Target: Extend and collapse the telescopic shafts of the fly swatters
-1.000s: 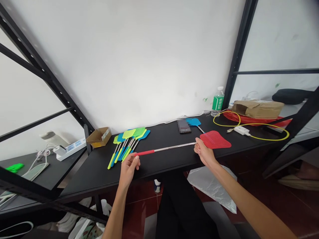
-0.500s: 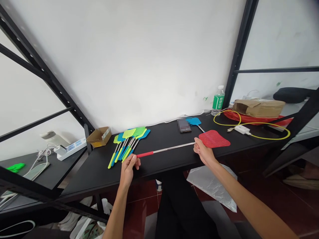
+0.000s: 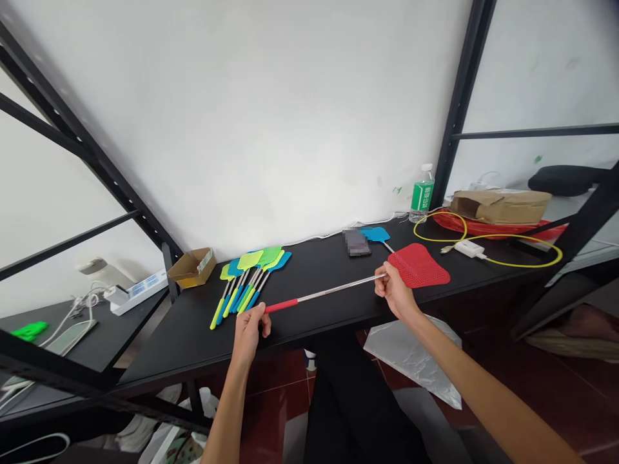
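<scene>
Nearby, a small cardboard box [image 3: 192,267] sits open on the black desk [image 3: 178,341], its contents hidden, and a water bottle [image 3: 422,194] shows a green label. Across the desk, the left hand [image 3: 249,335] closes its fingers on the red grip of a telescopic fly swatter [image 3: 418,265], just beside a fanned pile of green and blue swatters [image 3: 246,283]; the right hand [image 3: 395,291] pinches the steel shaft beneath the red mesh head.
</scene>
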`<state>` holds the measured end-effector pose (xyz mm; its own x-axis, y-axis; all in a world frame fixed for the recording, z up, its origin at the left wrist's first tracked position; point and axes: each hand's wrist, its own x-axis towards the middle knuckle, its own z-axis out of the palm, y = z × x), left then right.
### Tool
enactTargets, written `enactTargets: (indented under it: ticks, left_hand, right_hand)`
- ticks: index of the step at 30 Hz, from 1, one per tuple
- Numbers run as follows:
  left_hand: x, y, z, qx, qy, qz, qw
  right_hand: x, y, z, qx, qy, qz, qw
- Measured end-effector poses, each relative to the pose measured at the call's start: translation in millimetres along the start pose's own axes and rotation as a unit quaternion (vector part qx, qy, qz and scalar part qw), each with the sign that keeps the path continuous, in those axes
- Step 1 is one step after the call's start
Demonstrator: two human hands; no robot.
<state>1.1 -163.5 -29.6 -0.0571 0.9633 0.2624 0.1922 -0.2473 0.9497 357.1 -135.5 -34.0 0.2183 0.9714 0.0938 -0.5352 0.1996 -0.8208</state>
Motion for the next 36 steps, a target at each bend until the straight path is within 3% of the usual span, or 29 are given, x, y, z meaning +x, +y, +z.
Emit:
enactTargets:
  ticks: [5,17,25,36]
  left_hand:
    - [0.9,-1.9,0.6,-0.011,-0.008,0.0,1.0]
    - [1.1,3.9,2.3,0.051,-0.054,0.006,0.997]
    - [1.7,2.9,0.0,0.074,-0.096,0.023,0.992]
    - [1.9,-0.2,-2.5,0.079,-0.102,0.026,0.991]
  right_hand:
    - [-1.2,-5.5,-3.5,0.036,-0.045,0.01,0.998]
    - [2.1,-9.9,-9.2,0.111,-0.029,0.051,0.992]
    - [3.4,-14.0,-18.1,0.174,-0.108,0.09,0.975]
    - [8.4,-6.3,-13.6,0.113,-0.037,0.062,0.991]
